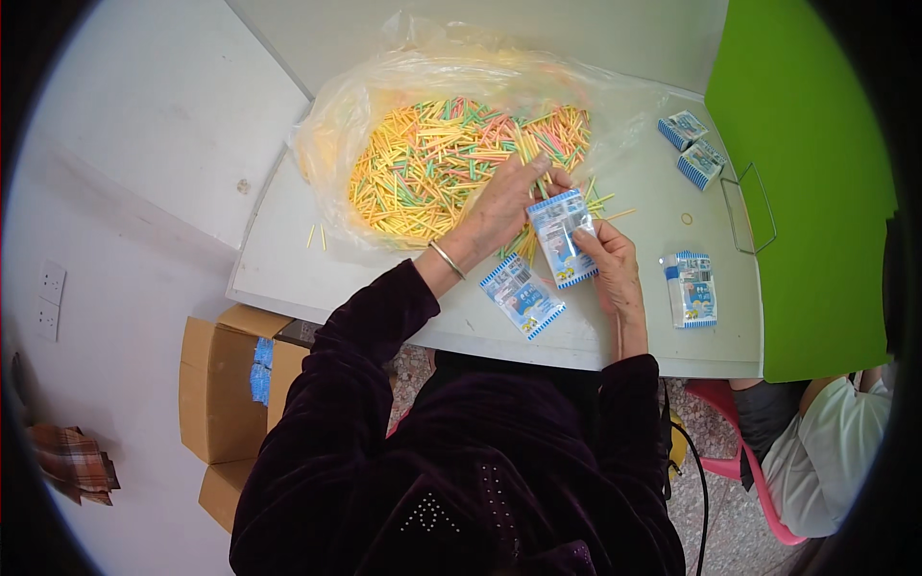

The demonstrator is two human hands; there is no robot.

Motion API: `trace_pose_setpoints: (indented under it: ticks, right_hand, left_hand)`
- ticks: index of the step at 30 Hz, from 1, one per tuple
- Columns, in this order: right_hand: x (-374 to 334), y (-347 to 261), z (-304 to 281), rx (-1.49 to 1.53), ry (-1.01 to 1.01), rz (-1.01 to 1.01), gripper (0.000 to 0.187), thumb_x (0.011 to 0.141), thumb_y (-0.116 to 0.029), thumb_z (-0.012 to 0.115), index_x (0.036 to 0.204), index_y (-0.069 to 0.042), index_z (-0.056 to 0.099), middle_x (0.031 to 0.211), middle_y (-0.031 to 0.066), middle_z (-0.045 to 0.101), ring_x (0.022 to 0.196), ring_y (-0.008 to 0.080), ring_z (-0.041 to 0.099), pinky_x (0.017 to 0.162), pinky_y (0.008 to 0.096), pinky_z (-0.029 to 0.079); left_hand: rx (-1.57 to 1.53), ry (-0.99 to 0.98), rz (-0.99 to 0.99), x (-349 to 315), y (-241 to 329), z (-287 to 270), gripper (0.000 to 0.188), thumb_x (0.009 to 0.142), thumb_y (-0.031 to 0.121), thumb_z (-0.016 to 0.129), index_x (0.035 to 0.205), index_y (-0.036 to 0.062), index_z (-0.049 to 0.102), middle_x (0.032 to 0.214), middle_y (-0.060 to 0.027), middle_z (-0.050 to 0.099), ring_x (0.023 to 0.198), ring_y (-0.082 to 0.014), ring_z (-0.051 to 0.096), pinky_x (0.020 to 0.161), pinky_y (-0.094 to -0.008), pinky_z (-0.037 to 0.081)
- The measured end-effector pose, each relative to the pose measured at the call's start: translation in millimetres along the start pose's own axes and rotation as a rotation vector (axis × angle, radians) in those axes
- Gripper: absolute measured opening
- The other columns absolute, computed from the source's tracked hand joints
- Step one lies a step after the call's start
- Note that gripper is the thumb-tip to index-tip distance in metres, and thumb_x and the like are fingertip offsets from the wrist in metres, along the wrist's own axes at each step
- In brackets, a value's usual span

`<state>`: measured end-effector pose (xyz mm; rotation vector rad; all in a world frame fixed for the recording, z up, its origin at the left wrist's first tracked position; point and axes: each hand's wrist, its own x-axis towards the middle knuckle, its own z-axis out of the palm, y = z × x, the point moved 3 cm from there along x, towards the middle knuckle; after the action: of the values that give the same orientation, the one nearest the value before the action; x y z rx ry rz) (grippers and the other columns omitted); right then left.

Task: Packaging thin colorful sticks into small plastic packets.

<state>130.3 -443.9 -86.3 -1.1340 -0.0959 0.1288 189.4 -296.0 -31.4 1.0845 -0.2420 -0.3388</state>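
Observation:
My left hand [501, 204], with a bracelet at the wrist, is closed around a small bunch of thin coloured sticks [528, 146] at the right side of a heap. My right hand [613, 257] grips a small blue and white plastic packet [563, 252] by its right side, thumb on its face. The left fingers are close to the packet's top edge; whether they touch it is hidden. Below lies another such packet [523, 298], flat near the table's front edge. The heap of yellow, pink and green sticks [423, 173] fills a clear plastic bag [331, 144], spread open.
On the right lie a small stack of packets [693, 290], two more packet bundles [701, 163] and a rubber band [687, 219]. A green panel [816, 192] with a wire handle borders the table [663, 346]. An open cardboard box [226, 384] stands lower left; a seated person's clothing [826, 461] shows lower right.

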Motion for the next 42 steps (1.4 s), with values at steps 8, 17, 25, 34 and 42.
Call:
trace_pose_setpoints:
  ticks: [8,17,25,34,42]
  right_hand:
    - [-0.1,8.5,-13.1,-0.324,0.039,-0.034,0.016,0.088,-0.018,0.059,0.087,-0.002,0.064,0.073,-0.0050,0.059,0.063,0.0003,0.047,0.056,0.0167,0.036]
    - [-12.1,-10.1,-0.5,-0.272,-0.044,0.045,0.021,0.090,-0.020,0.057,0.089,0.000,0.065,0.073,-0.0064,0.056,0.063,-0.0001,0.044,0.055,0.0162,0.034]
    - [-12.5,-2.6,-1.9,-0.130,-0.120,0.133,0.026,0.089,-0.021,0.060,0.101,0.001,0.065,0.081,-0.0032,0.062,0.071,0.0020,0.051,0.065,0.0172,0.040]
    - [-14.1,-2.1,-0.4,-0.068,-0.177,0.178,0.025,0.088,-0.023,0.060,0.095,0.001,0.067,0.083,-0.0013,0.064,0.074,0.0029,0.053,0.067,0.0188,0.040]
    - [-15.2,-0.7,-0.1,-0.095,-0.173,0.168,0.024,0.089,-0.022,0.060,0.092,0.000,0.067,0.080,-0.0014,0.064,0.071,0.0028,0.053,0.066,0.0187,0.040]
  left_hand:
    - [0.011,-0.013,0.103,-8.7,2.9,2.9,0.030,0.096,0.030,0.045,0.093,0.0009,0.053,0.088,-0.0110,0.060,0.086,-0.0193,0.061,0.072,-0.0320,0.052]
    - [-0.071,-0.043,0.080,-12.2,11.7,2.8,0.034,0.097,0.033,0.043,0.093,0.0008,0.053,0.088,-0.0105,0.060,0.085,-0.0230,0.063,0.078,-0.0343,0.050]
    - [-0.047,-0.135,0.093,-11.2,6.1,10.6,0.044,0.095,0.040,0.044,0.089,-0.0020,0.056,0.086,-0.0117,0.060,0.084,-0.0242,0.063,0.080,-0.0352,0.052]
    - [0.105,-0.141,0.102,-12.5,2.0,13.3,0.043,0.096,0.039,0.042,0.095,-0.0032,0.051,0.092,-0.0136,0.059,0.091,-0.0225,0.061,0.083,-0.0330,0.051]
    - [0.161,-0.136,0.080,-25.2,3.0,25.9,0.040,0.097,0.037,0.042,0.107,-0.0010,0.038,0.101,-0.0145,0.057,0.097,-0.0219,0.059,0.082,-0.0327,0.051]
